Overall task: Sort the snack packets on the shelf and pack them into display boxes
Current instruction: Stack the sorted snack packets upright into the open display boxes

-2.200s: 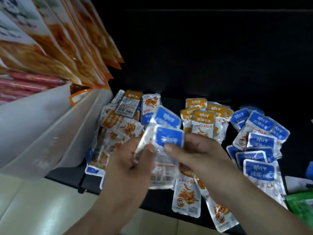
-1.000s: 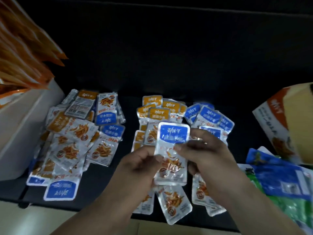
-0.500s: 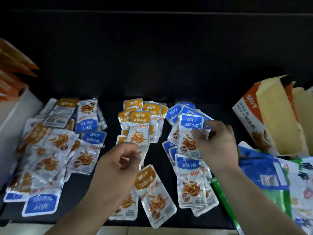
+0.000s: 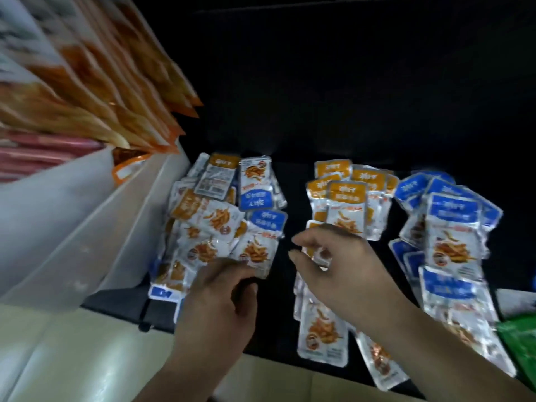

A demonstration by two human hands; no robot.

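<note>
Small snack packets lie in three groups on the black shelf (image 4: pixel 301 158): a mixed pile (image 4: pixel 203 224) on the left, orange-topped packets (image 4: pixel 346 198) in the middle, blue-topped packets (image 4: pixel 452 227) on the right. My left hand (image 4: pixel 217 303) is at the mixed pile's near edge, with fingertips and thumb pinching the lower edge of a blue-topped packet (image 4: pixel 261 242). My right hand (image 4: pixel 336 268) hovers over the near orange-topped packets with fingers loosely curled and nothing in it. More packets (image 4: pixel 322 332) trail toward the shelf's front edge under my right forearm.
A white display box (image 4: pixel 87 227) stands at the left, with large orange bags (image 4: pixel 110 91) and red packs (image 4: pixel 37 155) stacked in it. A green packet (image 4: pixel 519 338) pokes in at the right edge. A pale surface (image 4: pixel 87 361) runs below the shelf front.
My right hand let go of the blue-topped packet on the right pile and came back to the middle. My left hand moved to the mixed pile and took a packet's edge. The view swung left.
</note>
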